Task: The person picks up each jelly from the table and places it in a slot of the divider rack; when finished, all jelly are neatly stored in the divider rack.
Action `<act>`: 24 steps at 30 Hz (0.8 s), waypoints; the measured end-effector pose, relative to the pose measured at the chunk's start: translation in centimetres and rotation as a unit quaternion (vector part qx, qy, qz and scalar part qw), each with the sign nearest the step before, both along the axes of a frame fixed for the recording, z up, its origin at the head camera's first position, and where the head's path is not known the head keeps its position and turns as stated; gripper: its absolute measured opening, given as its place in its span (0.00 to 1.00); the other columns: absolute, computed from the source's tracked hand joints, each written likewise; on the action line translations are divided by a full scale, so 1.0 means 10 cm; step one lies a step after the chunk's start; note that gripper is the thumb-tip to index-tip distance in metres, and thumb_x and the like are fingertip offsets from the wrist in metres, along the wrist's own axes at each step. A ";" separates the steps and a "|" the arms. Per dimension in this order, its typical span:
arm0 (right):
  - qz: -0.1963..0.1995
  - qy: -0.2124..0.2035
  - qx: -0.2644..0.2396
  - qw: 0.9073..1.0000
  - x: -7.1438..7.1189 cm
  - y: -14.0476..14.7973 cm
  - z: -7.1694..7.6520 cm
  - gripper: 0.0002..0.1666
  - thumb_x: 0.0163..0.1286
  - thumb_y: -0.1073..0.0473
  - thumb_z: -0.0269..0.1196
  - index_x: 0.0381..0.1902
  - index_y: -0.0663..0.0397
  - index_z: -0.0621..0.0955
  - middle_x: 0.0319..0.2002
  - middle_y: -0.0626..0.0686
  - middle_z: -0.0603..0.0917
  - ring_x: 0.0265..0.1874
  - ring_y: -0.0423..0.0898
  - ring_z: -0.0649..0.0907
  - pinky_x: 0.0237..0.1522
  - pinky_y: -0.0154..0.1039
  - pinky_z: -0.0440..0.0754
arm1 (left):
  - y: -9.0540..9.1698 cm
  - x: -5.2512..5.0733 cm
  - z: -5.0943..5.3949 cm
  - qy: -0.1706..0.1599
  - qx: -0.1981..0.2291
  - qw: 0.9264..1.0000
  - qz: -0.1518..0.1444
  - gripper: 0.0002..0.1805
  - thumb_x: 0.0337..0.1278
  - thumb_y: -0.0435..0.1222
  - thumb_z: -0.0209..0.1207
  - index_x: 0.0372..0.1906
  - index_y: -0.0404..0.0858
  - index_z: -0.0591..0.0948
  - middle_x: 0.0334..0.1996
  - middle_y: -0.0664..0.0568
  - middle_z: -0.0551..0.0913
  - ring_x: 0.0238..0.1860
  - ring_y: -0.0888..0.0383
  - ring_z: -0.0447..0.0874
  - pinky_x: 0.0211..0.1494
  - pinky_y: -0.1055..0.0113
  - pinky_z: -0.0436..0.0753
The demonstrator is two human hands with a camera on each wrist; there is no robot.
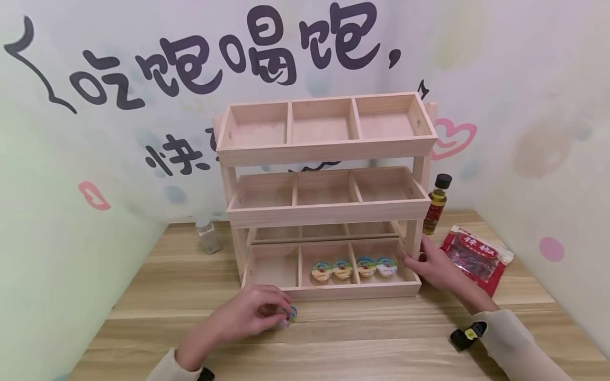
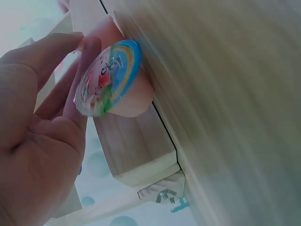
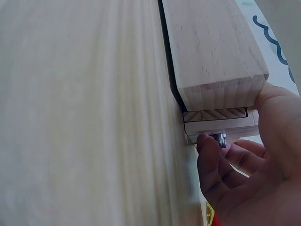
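In front of a three-tier wooden shelf (image 1: 329, 211), my left hand (image 1: 248, 313) has its fingers curled round a small jelly cup (image 1: 287, 316) low over the table. The left wrist view shows the cup's printed lid (image 2: 108, 77) beside the fingertips of the left hand (image 2: 47, 108); part of the grip is hidden. My right hand (image 1: 440, 270) grips the shelf's lower right side. In the right wrist view, the right hand (image 3: 254, 165) has its fingers at a metal bolt (image 3: 220, 139) on the wooden frame.
Two jelly cups (image 1: 331, 271) lie in the bottom tier's middle compartment and two more (image 1: 376, 267) in its right one. A white-capped jar (image 1: 208, 237) stands left of the shelf; a dark-capped bottle (image 1: 436, 205) and red packet (image 1: 476, 257) are at the right.
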State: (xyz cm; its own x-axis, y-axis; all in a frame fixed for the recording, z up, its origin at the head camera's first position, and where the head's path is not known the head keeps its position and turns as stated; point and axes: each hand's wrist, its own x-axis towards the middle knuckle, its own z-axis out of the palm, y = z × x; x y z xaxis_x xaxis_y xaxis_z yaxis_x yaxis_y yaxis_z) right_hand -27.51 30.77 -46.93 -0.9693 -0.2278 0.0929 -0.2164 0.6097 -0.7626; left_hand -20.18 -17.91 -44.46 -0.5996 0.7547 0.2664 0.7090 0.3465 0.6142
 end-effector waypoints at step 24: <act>0.002 0.007 0.009 1.000 0.00 0.00 0.00 0.51 0.80 0.53 0.66 0.87 0.58 0.51 0.75 0.72 0.71 0.61 0.65 0.82 0.60 0.69 0.86 | 0.03 0.01 0.01 -0.105 -0.009 0.994 0.034 0.19 0.60 0.38 0.78 0.54 0.40 0.88 0.53 0.50 0.87 0.53 0.60 0.89 0.52 0.70 0.91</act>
State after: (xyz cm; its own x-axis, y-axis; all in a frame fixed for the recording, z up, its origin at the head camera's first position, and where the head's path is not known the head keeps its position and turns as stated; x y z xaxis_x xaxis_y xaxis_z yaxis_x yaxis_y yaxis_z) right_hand -27.54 30.81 -46.92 -0.9672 -0.2327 0.1018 -0.2285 0.6225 -0.7486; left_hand -20.05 -17.66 -44.39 -0.6903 0.7141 0.1166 0.5405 0.4018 0.7392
